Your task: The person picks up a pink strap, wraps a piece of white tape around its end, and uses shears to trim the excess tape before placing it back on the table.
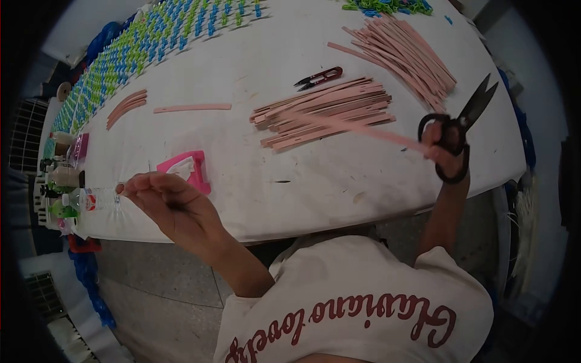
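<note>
R hand (446, 154), nr 3 o'clock in the head view, has its fingers closed on a pale pink strip (375, 131) plus the black scissors (476, 100); scissor loops sit about the hand, blades aim approx 1 o'clock. Strip is blurred, runs from the R fingers toward 10 o'clock, held above the table (266, 202), far end over the strip stack (327, 115); can't tell if it touches. L hand (178, 202), nr 9 o'clock, fingers close together & loosely curved, nothing seen in them. Nearest it: pink holder (203, 172) just beyond, clear bottle (104, 199) at its 9.

Handling, my guess: strip v. light, thin, bendy, prob. not fragile, may whip or sag if held at one end only. Best hold = flat pinch nr each end, thumb on top; mid-grip prob. lets both ends droop. Surface slip: can't tell. Scissor points so close to the strip's held end = nick risk, so keep blades angled off.

Others: fanned pile (402, 57) at 1-2, snips (321, 77) nr 12, lone strip (192, 108) & short curved strips (126, 109) at 10, blue/green clips (127, 66) at 10-11.
</note>
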Demonstrator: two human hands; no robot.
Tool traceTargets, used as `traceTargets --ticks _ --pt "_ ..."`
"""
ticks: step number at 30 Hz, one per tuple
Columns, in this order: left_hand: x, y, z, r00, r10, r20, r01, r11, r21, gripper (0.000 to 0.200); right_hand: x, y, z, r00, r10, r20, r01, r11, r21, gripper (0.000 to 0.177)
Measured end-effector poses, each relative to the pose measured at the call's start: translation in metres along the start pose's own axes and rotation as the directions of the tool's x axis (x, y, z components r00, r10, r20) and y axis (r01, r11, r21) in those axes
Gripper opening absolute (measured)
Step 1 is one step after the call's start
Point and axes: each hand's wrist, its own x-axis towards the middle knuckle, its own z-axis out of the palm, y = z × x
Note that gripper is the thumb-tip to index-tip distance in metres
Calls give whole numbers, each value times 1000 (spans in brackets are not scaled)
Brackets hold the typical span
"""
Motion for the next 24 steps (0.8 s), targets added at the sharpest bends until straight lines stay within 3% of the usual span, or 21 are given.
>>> traceTargets --ticks 1,3,5,6,7,9,10,11,12,13,15,17,19,22,24 --pt "1 -3 -2 1000 3 0 -3 1000 -1 19 11 2 -18 996 -73 -58 72 997 -13 22" --pt "3 -18 -9 994 99 50 -111 887 448 18 38 6 -54 980 -132 -149 127 991 -45 18" --pt "4 -45 -12 994 -62 93 -15 753 658 21 65 10 -77 967 -162 -196 124 973 -194 14" --pt "5 -59 -18 973 -193 128 36 671 741 20 76 22 -101 970 -95 -222 30 960 -277 12" --pt "6 -73 -25 935 -322 147 70 576 815 18 85 41 -123 970 -103 -219 39 959 -280 12" --pt "9 -100 -29 827 -514 227 -175 149 973 16 103 71 -152 839 -170 -516 -152 839 -523 19" --pt "11 -117 -30 779 -543 314 -348 43 937 16 98 71 -143 859 -261 -440 -283 475 -833 25" --pt "12 -132 -33 713 -588 382 -509 -59 859 17 92 70 -135 856 -264 -444 -282 482 -829 25" --pt "15 -145 -44 670 -650 359 -578 -153 801 18 86 70 -128 857 -206 -472 -375 379 -846 26" --pt "17 -157 -53 666 -651 364 -587 -156 795 18 84 70 -125 852 -151 -501 -453 265 -851 27" --pt "22 -172 -67 598 -705 381 -712 -249 657 18 80 71 -126 829 -128 -545 -482 330 -812 27" --pt "21 -178 -79 591 -699 402 -711 -216 670 17 80 72 -131 793 -100 -601 -526 386 -758 27" --pt "18 -184 -87 580 -701 416 -701 -169 693 16 79 69 -133 761 -179 -623 -578 247 -778 28" --pt "11 -184 -96 646 -663 377 -654 -227 722 16 82 68 -130 744 -300 -597 -537 263 -801 30" --pt "15 -182 -98 632 -665 398 -642 -162 749 16 83 59 -117 753 -274 -598 -528 290 -798 30"
